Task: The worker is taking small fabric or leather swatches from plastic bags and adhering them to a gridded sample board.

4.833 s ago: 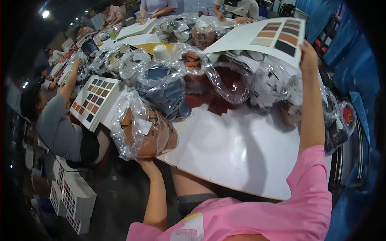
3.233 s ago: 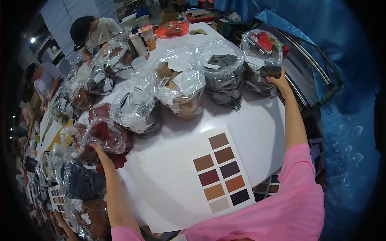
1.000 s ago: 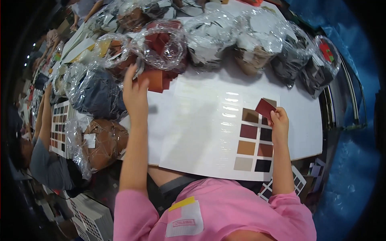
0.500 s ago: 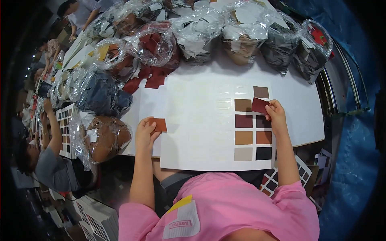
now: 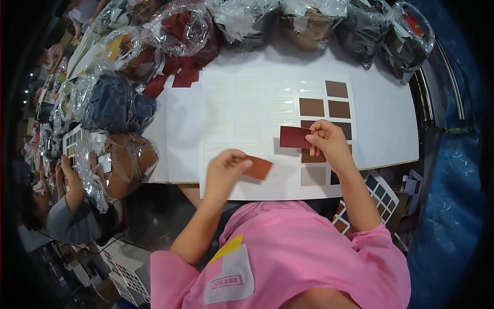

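Observation:
My left hand [image 5: 225,170] is closed on an orange-brown swatch [image 5: 259,168], held above the lower middle of a white sample card [image 5: 226,186]. My right hand [image 5: 329,143] pinches a dark red swatch [image 5: 294,137] by its right end, over the card's right half. Two columns of rectangular swatches fill the card's right side, among them a brown one [image 5: 312,107], a reddish-brown one [image 5: 339,109] and a beige one [image 5: 313,176]. Some of them are partly covered by my right hand and arm. Faint glossy patches [image 5: 283,104] mark bare spaces to their left.
Plastic bags of swatches ring the table [image 5: 383,121], including a blue-grey bag [image 5: 113,110] and a brown bag [image 5: 126,165]. Loose red swatches [image 5: 186,72] lie at the back left. Another person [image 5: 77,216] works at far left. Blue sheeting [image 5: 445,206] hangs at right.
My right hand has moved left with the dark red swatch, uncovering the reddish-brown one. My left hand has come right, over the card, with the orange-brown swatch.

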Demonstrator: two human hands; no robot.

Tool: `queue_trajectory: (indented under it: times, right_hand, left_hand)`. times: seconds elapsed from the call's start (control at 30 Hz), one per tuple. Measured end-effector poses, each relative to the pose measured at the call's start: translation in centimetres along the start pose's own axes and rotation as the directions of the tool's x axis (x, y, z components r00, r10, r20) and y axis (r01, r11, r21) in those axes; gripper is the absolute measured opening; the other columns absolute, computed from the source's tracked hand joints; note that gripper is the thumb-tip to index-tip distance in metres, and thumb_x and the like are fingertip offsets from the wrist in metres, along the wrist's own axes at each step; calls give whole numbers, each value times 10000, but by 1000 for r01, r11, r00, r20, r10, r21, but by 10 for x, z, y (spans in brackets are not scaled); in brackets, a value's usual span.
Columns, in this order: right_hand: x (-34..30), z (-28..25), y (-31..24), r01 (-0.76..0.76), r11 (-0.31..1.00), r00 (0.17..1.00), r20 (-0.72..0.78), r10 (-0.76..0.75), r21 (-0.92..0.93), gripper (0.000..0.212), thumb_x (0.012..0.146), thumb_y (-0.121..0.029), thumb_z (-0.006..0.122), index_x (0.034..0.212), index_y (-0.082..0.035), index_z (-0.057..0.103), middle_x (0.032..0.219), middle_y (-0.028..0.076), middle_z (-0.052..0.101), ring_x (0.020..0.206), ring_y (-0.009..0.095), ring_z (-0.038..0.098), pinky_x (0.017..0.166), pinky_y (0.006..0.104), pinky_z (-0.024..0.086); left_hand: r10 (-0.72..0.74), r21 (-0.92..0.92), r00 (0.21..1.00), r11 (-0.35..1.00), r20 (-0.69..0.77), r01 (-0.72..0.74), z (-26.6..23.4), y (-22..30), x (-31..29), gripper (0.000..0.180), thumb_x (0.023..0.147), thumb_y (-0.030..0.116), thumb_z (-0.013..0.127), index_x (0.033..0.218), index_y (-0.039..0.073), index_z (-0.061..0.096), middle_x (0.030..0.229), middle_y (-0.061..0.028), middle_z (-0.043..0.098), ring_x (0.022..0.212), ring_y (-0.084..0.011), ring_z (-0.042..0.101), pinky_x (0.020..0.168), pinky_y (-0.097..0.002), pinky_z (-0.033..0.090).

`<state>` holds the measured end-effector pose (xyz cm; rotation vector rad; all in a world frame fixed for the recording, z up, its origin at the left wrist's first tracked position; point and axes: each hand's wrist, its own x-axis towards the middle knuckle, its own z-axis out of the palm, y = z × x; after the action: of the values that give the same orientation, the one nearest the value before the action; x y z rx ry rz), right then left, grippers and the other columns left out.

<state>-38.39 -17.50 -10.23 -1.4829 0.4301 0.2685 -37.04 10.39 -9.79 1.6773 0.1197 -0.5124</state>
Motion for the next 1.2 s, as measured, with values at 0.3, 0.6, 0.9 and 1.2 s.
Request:
queue_trajectory:
  times: [0.3,0.6,0.9,1.2]
  right_hand:
    - [-11,5,14,-23,996,1000,-16,25,85,94,870,-12,623,909,-38,542,668,-15,551,511,62,538,450,181,382]
    - [-18,-7,22,41,983,998,-55,-32,177,101,867,-6,624,918,-40,544,682,-14,552,515,66,541,460,180,385]
    - [-24,-13,27,48,975,997,-64,-35,218,90,860,-4,614,884,-35,534,680,-15,547,511,57,509,473,189,380]
    - [-22,-12,27,38,981,998,-59,-28,192,106,865,-15,629,926,-39,546,685,-11,552,523,65,540,473,182,385]
  left_hand:
    - [-111,89,990,991,87,104,58,-18,-27,179,874,0,630,1012,2,515,788,-15,566,637,-33,498,561,-190,432]
    - [3,153,998,988,61,-13,84,-15,-35,217,907,16,579,1103,-13,492,866,-90,600,726,-105,564,622,-253,476]
    - [107,409,994,906,25,-108,89,-14,-38,219,859,17,640,1039,0,517,742,-17,497,612,-58,389,539,-211,359]
    - [212,515,976,833,43,-203,86,-20,-33,227,848,23,638,1048,-5,534,760,-85,560,613,-136,478,583,-251,433]
